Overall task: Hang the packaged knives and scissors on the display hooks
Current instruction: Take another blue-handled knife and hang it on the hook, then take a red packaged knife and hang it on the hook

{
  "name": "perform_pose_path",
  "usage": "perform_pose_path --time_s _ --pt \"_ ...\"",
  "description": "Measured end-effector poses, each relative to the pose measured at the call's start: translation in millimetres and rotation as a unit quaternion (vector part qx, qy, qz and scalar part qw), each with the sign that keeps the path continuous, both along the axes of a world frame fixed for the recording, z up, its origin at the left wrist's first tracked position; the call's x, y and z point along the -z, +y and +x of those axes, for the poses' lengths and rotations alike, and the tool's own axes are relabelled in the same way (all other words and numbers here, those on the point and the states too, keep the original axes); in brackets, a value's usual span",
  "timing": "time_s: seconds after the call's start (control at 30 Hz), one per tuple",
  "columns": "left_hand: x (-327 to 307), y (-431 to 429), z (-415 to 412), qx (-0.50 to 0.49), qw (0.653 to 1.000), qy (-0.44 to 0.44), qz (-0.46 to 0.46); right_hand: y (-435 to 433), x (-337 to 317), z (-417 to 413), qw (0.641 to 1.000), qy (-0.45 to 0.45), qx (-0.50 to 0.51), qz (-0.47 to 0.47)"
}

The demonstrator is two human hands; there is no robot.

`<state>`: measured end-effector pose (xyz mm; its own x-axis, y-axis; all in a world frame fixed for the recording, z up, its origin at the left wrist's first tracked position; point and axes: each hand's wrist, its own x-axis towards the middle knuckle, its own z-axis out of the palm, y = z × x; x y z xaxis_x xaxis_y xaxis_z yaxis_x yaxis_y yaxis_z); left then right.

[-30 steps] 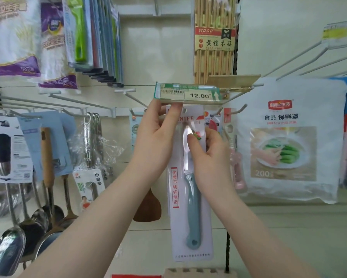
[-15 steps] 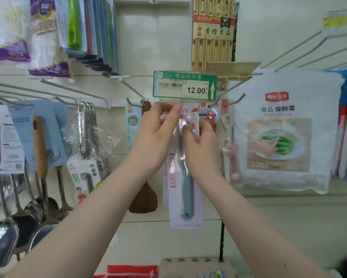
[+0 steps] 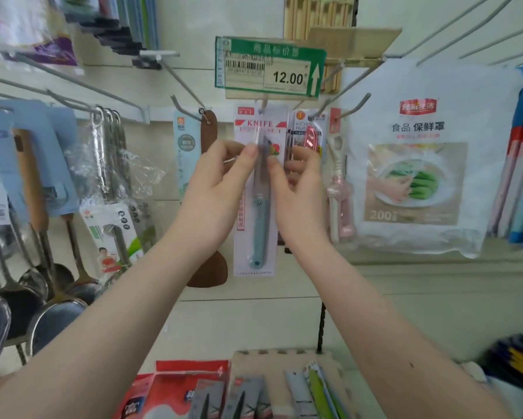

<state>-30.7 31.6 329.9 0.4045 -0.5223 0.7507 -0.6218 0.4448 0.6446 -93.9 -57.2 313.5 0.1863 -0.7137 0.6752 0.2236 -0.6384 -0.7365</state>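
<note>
A white carded knife package [image 3: 255, 237] with a teal-handled knife hangs from the display hook [image 3: 264, 103] under the green 12.00 price tag [image 3: 269, 68]. My left hand [image 3: 220, 189] pinches the card's left edge at blade height, thumb on the front. On the card's right edge is my right hand [image 3: 299, 195], thumb in front and fingers behind. Just to the right hang a red-knife package [image 3: 310, 134] and pink packaged scissors [image 3: 338, 189]. More packaged knives [image 3: 242, 394] lie in a box at the bottom.
A wooden spatula [image 3: 208, 267] hangs left of the knife, with ladles [image 3: 42, 297] further left. A bare hook [image 3: 355, 105] juts out beside a large food-cover bag [image 3: 417, 164]. Long wire hooks [image 3: 465, 22] reach out at the upper right.
The card's hole went onto the hook and the package now hangs flat. Both hands slid down from the card's top to blade height. The view tilted downward.
</note>
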Motion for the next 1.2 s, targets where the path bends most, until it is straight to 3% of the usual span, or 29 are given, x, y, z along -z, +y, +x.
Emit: perform_pose_path --time_s 0.4,0.87,1.07,1.2 --pt "75.4 -10.8 -4.0 0.082 0.996 0.021 -0.041 -5.3 76.4 -29.7 0.999 0.016 0.014 -0.036" --pt "219.6 -38.0 -9.8 0.072 0.980 0.170 0.067 -42.1 240.1 -57.8 0.981 0.134 0.056 0.126" --pt "283.2 -33.3 -10.5 0.055 0.963 0.232 0.126 -50.3 321.7 -60.8 0.943 0.253 0.072 0.203" --pt "319.1 -36.7 -18.1 0.050 0.947 0.287 0.136 -49.0 376.9 -56.0 0.884 0.375 0.095 0.262"
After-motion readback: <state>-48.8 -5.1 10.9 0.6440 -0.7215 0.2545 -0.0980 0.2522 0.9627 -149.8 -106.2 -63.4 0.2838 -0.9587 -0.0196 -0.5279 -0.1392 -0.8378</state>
